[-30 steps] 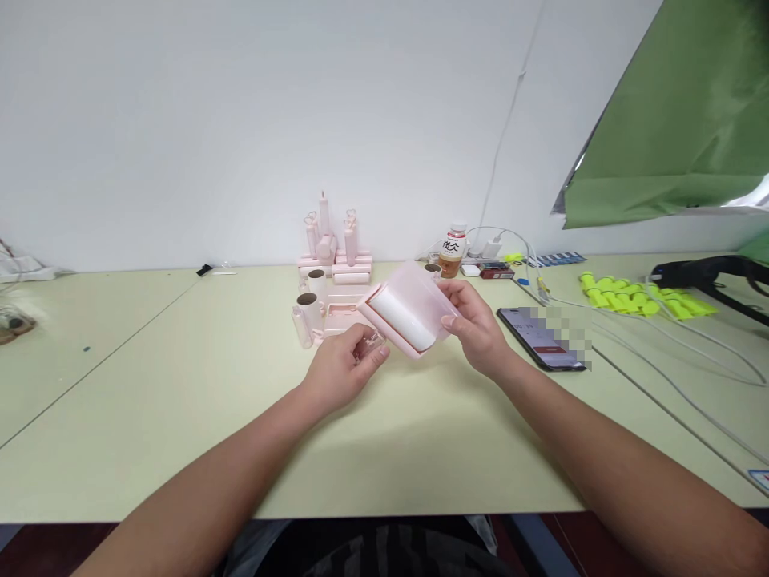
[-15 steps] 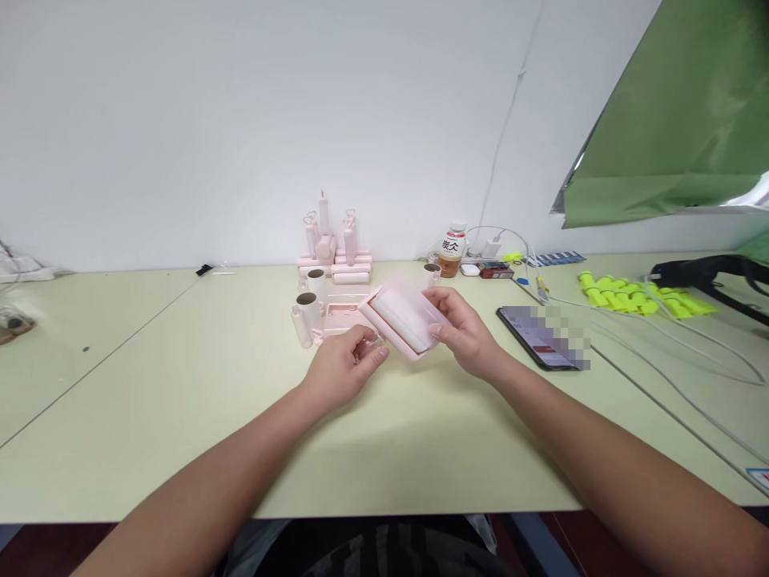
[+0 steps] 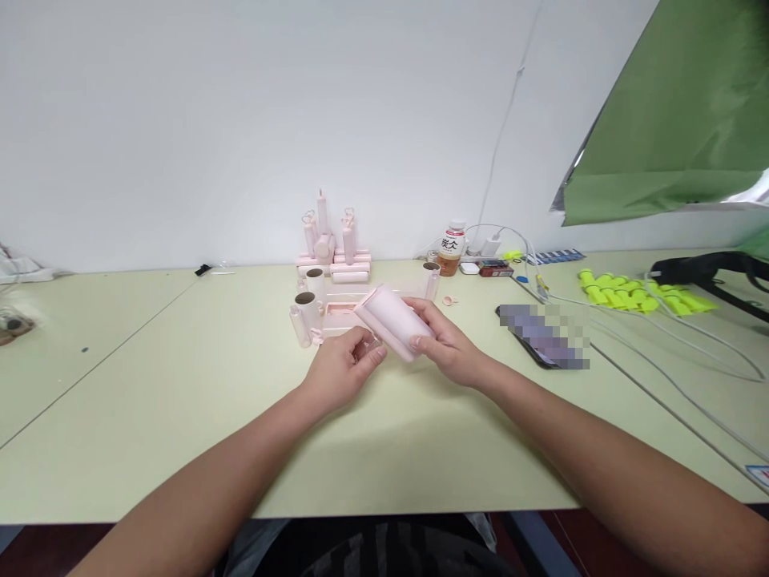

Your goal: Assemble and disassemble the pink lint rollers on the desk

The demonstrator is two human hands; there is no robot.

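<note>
Hands (image 3: pixel 445 349) on pink case (image 3: pixel 393 320), amber liquid (image 3: pixel 448 264) in bottle (image 3: pixel 452 242)

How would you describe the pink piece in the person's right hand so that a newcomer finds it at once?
Start at the pale green table against the white wall, then find the right hand near the table's middle. That hand grips the tilted pink piece; the pink rolls stacked behind, by the wall, are unheld.
</note>
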